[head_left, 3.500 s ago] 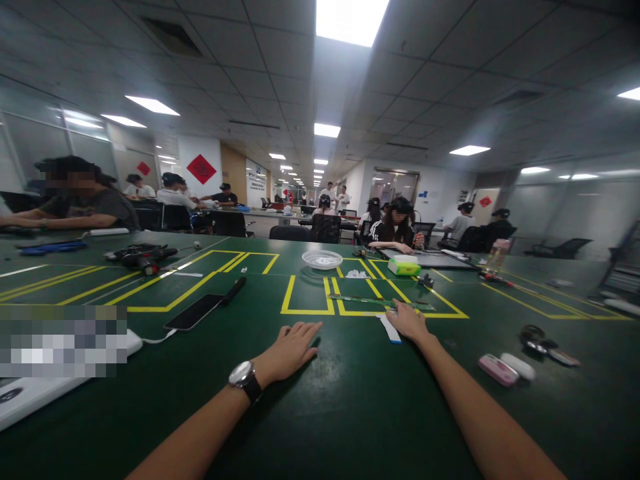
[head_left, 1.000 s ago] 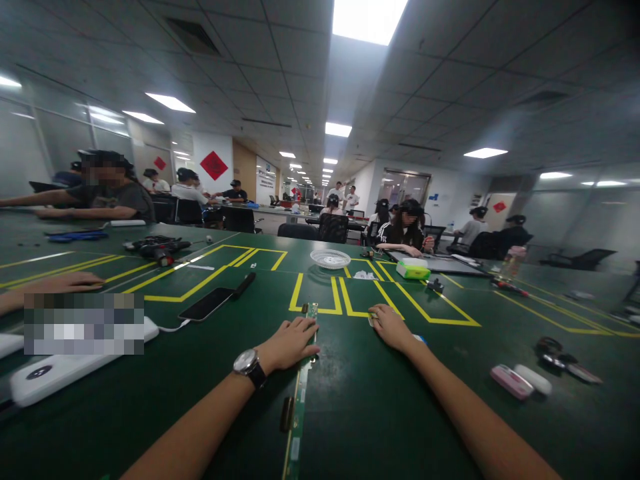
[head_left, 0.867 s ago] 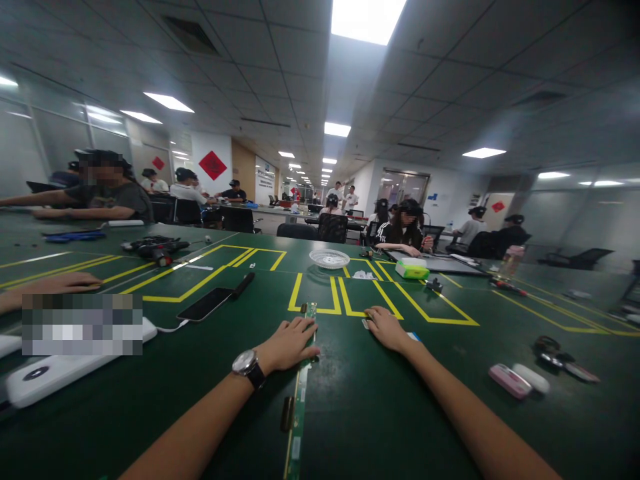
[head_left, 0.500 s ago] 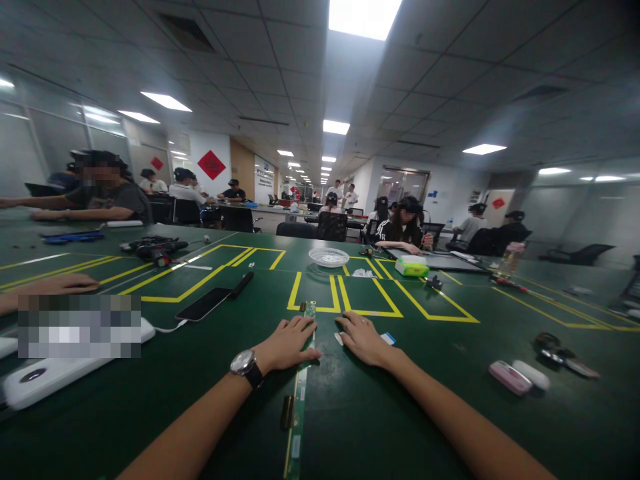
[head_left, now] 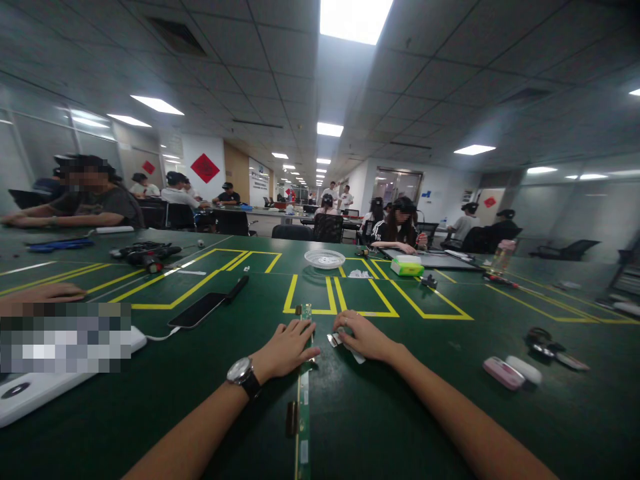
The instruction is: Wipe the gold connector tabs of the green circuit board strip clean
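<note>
A long, narrow green circuit board (head_left: 304, 427) lies on the green table, pointing away from me, with brownish flaps on its left edge. My left hand (head_left: 287, 347), with a watch on the wrist, rests across its far part, fingers stretched and thumb apart. Just to the right, my right hand (head_left: 357, 333) has its fingers curled over a small white flat ribbon cable (head_left: 358, 357). One silvery end pokes out at the fingertips, close to the board but apart from it; the cable's middle is hidden under the fingers.
A phone (head_left: 197, 311) and a white power strip (head_left: 65, 383) lie to the left, near another person's hand (head_left: 45, 292). Beyond the board stands a white basket (head_left: 325, 259) among yellow tape lines (head_left: 370, 313). A pink case (head_left: 503, 372) and keys (head_left: 550, 347) lie right.
My right hand's fingers have curled in and drawn the ribbon cable out toward the board, turning it. My left hand stays on the board. The view has shifted slightly.
</note>
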{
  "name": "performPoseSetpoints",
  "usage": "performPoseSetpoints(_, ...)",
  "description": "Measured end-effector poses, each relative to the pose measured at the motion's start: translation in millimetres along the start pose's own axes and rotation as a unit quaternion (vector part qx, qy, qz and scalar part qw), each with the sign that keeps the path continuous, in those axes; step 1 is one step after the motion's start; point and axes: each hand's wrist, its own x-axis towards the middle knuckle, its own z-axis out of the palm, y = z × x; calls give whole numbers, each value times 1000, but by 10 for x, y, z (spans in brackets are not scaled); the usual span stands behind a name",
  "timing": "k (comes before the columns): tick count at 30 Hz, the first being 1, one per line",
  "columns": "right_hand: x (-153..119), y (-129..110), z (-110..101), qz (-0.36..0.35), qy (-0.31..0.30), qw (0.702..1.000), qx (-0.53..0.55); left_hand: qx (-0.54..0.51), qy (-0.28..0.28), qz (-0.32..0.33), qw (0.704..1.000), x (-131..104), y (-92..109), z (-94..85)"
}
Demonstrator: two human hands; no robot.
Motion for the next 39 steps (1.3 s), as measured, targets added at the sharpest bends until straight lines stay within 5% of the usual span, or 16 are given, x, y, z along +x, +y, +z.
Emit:
performPoseSetpoints(4,-40,49,-86,-39,-37,998,29,-5,-8,8,1000,1,1,-40)
performPoseSetpoints(19,-47,69,13,-22,9,999,-25,-39,-40,28,998,-19,-60,-127)
performPoseSetpoints(39,-8,4,274,52,40,996,-56,-2,-28,3,1000,24,-28,15)
